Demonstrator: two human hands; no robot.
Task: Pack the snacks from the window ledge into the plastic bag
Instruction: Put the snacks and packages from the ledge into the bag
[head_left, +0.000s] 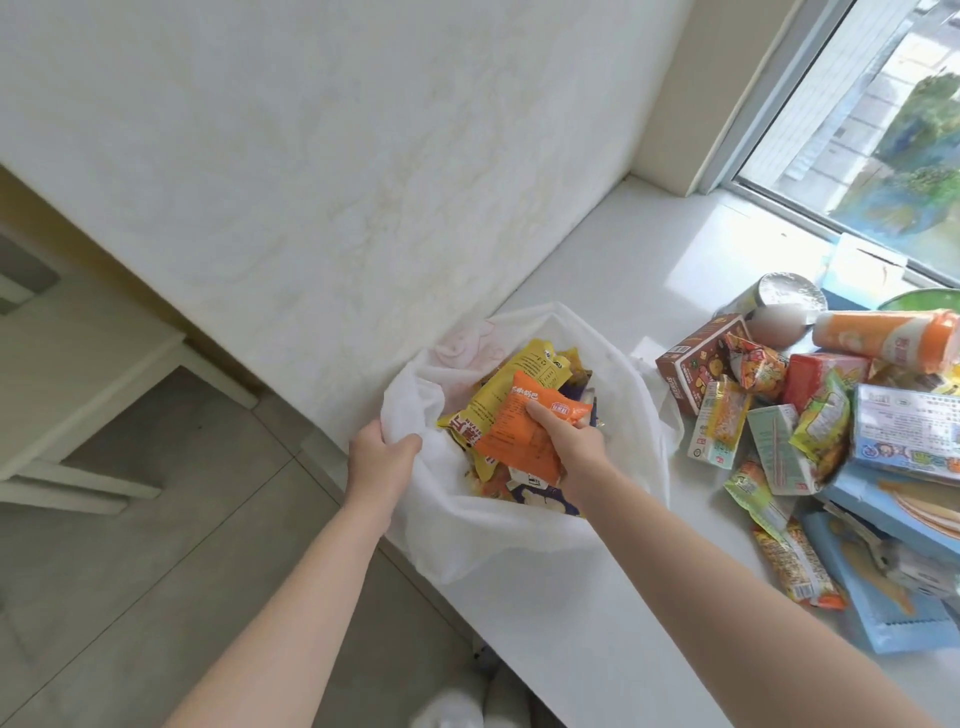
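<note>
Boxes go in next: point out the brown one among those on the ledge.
The brown box, leftmost and closest to the plastic bag; the red box and blue boxes lie farther right.

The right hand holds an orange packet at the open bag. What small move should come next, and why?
Probably the right hand should let go of the orange packet. The packet is inside the mouth of the plastic bag, over the yellow packet, and the left hand grips the rim and holds it open.
</note>
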